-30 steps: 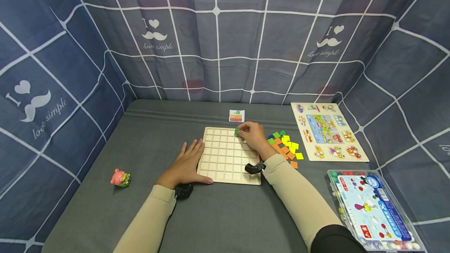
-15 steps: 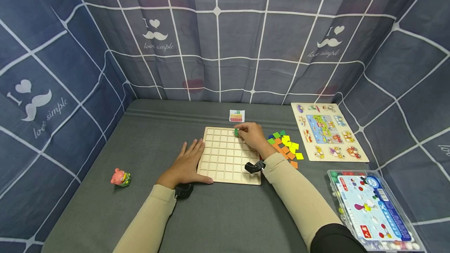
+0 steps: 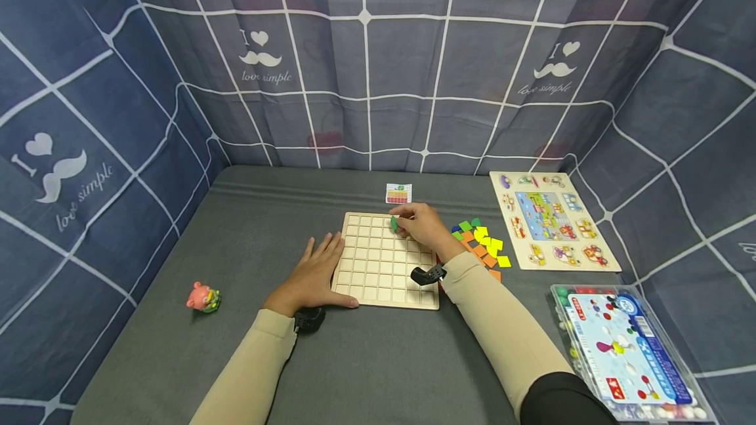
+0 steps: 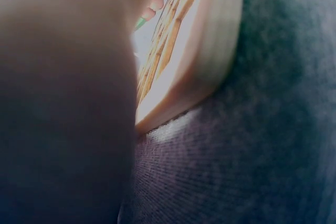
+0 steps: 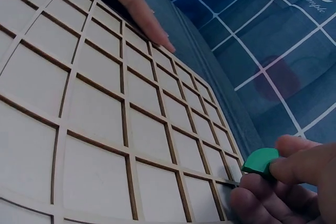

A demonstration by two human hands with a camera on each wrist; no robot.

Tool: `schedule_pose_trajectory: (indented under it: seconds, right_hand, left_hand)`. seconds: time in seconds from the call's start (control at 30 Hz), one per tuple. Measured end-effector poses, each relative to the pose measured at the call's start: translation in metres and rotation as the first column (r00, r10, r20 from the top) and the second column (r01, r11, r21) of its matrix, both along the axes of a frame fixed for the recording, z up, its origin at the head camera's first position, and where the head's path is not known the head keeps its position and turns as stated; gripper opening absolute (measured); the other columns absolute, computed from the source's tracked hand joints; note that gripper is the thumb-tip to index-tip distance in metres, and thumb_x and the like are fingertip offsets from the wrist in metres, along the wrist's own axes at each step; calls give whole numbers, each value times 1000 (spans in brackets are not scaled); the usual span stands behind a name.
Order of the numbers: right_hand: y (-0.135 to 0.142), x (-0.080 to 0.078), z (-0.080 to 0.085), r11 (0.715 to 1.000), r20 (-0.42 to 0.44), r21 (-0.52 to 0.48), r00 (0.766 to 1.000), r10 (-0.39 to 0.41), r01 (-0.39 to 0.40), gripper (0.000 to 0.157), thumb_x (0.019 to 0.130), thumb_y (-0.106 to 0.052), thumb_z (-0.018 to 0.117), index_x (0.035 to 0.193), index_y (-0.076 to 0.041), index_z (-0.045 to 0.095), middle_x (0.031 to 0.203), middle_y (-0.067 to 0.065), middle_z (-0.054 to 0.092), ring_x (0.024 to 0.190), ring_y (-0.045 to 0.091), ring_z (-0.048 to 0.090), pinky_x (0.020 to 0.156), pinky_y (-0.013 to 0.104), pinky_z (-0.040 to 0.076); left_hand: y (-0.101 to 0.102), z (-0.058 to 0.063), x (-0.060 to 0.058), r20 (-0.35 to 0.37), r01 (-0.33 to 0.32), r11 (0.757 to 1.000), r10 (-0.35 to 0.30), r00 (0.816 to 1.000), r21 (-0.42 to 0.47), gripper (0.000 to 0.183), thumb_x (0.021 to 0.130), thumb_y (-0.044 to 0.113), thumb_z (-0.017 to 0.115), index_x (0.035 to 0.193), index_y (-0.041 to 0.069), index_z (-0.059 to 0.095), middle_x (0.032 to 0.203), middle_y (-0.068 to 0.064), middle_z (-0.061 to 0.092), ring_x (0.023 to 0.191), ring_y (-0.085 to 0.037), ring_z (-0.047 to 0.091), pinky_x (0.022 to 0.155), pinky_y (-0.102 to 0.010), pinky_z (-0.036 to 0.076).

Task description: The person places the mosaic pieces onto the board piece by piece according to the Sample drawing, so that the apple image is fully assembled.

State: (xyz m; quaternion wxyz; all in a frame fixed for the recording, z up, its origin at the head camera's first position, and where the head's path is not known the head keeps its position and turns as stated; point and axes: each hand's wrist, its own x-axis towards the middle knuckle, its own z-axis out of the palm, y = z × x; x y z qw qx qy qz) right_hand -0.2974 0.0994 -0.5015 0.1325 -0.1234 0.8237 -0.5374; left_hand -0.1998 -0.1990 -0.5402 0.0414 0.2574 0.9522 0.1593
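A pale wooden grid board [image 3: 372, 267] with square cells lies on the grey cloth. My left hand [image 3: 315, 274] rests along its left edge, fingers straight and spread, thumb at the near left corner. Over the far side of the board, my right hand [image 3: 422, 225] pinches a small green piece [image 3: 394, 223] between thumb and fingers. In the right wrist view the green piece [image 5: 261, 161] has a curved edge and is held tilted close over the cells near the far edge. The left wrist view shows mostly a blurred hand and the board's corner [image 4: 210, 51].
Yellow tiles [image 3: 503, 262], orange tiles [image 3: 489, 260] and a few green and blue ones lie right of the board, partly behind my right arm. A small picture card [image 3: 398, 193] lies beyond it. Around stand a puzzle board [image 3: 534, 258], a plastic box [image 3: 626, 346] and a pig figure [image 3: 203, 298].
My right hand has shifted slightly left with the green piece, which has turned a little in the fingers. The left hand and the board have stayed put.
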Motion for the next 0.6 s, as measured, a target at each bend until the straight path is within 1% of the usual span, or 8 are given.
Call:
schedule_pose_trajectory:
  seconds: [0.1,0.2,0.27,0.43,0.6]
  right_hand:
    - [-1,0,-1,1000,1,2,1000,12,-12,29,108,-2,59,134,0,71,103,17,68,90,32,72,77,42,62]
    - [-1,-1,-2,1000,3,15,1000,5,-5,28,108,-3,60,133,0,71,103,15,67,90,30,73,77,39,62]
    - [-2,0,-3,1000,-1,14,1000,-2,2,27,107,-4,61,132,1,70,104,16,67,90,31,73,77,39,61]
    - [-3,-1,-3,999,-5,-9,999,-50,50,25,105,-4,66,128,4,70,103,20,69,87,34,73,75,42,61]
    - [-3,-4,-5,996,-35,9,995,-93,94,20,102,-7,72,121,-1,75,100,15,72,84,31,73,73,40,62]
  left_hand:
    - [0,1,1,3,-2,1000,2,1000,1,148,68,92,70,167,-2,14,173,-18,9,159,-36,7,123,-61,-2]
    - [0,2,1,-2,2,1000,-2,1000,11,147,68,91,71,167,-3,15,173,-19,10,159,-37,9,123,-62,-1]
    - [0,2,1,-10,8,1000,-8,1000,22,146,68,89,72,166,-4,17,173,-20,11,158,-38,10,123,-63,0]
    - [-1,1,1,-7,8,1000,-8,1000,26,146,68,90,72,167,-3,15,173,-19,10,159,-37,8,123,-61,-2]
    - [-1,-1,1,1,1,1000,-1,1000,25,147,68,90,71,167,-2,14,174,-18,9,159,-35,6,123,-60,-4]
